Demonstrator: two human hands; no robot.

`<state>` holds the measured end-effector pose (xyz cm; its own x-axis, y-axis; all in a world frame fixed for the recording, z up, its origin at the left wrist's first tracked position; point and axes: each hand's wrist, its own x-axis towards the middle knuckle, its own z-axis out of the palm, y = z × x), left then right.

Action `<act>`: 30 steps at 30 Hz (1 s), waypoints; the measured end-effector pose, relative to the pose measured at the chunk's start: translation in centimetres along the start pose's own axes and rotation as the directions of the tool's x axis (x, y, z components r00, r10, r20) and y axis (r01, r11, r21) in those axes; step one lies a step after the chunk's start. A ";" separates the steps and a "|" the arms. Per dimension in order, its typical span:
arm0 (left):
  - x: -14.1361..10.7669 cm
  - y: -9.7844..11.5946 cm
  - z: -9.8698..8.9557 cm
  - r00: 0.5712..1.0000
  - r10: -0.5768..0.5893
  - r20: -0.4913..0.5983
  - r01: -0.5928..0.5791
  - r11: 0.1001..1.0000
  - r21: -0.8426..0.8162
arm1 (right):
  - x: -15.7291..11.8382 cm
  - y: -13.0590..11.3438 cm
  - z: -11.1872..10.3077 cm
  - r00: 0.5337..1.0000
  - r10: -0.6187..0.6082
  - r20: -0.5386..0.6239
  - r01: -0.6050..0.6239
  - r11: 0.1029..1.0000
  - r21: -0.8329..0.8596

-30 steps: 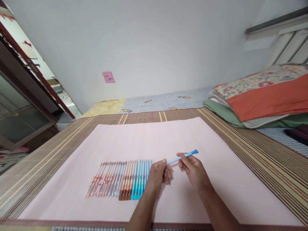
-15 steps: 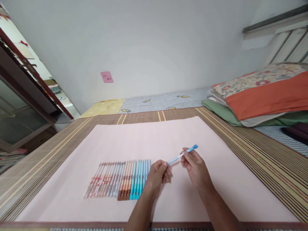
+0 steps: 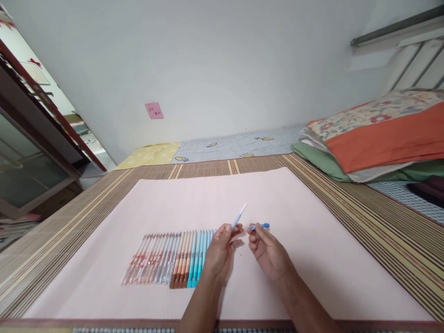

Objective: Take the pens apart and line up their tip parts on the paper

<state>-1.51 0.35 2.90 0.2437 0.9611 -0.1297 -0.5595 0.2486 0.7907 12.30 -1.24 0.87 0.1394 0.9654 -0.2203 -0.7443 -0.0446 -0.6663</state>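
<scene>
My left hand (image 3: 221, 247) pinches a light blue pen (image 3: 237, 219), its white end pointing up and away. In the fingers of my right hand (image 3: 268, 249) is a short blue pen cap (image 3: 261, 226), apart from the pen. A small gap separates the two hands, both held over the pink sheet (image 3: 305, 240). To the left lies a tight row of pens: several clear-wrapped pens (image 3: 151, 259), then brown-and-peach pens (image 3: 181, 266), then turquoise and blue pens (image 3: 195, 263). My left hand and forearm hide the right end of that row.
The pink sheet lies on a striped mat (image 3: 86, 203). Folded bedding with an orange-edged floral pillow (image 3: 388, 134) is piled at the right. A pale wall (image 3: 222, 69) with a pink note (image 3: 154, 111) rises behind. A doorway (image 3: 83, 129) opens at the left.
The pen has come apart: the blue cap moved off it with my right hand, which shifted left and down. My left hand turned the pen more upright.
</scene>
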 end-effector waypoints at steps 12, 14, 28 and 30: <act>-0.5 0.1 -0.7 0.984 -0.157 0.081 0.153 0.987 0.052 | -2.6 4.5 3.0 0.940 0.303 0.159 -0.271 0.943 -0.195; -0.5 0.0 -0.9 0.977 -0.194 0.091 0.188 0.979 0.074 | -2.6 4.6 2.9 0.938 0.299 0.174 -0.252 0.935 -0.250; -0.5 0.4 0.4 0.986 -0.063 0.152 0.061 0.998 0.018 | -2.6 -4.6 2.2 0.902 -0.430 0.043 0.380 0.741 -0.554; -0.6 0.3 0.6 0.981 -0.080 0.179 0.072 0.996 0.052 | -2.6 -4.6 2.3 0.893 -0.447 0.050 0.390 0.714 -0.582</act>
<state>-1.33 -0.23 3.59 0.4255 0.9011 -0.0834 -0.4988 0.3104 0.8092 13.89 -2.99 6.16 0.4242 0.8952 0.1367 -0.0968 0.1949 -0.9760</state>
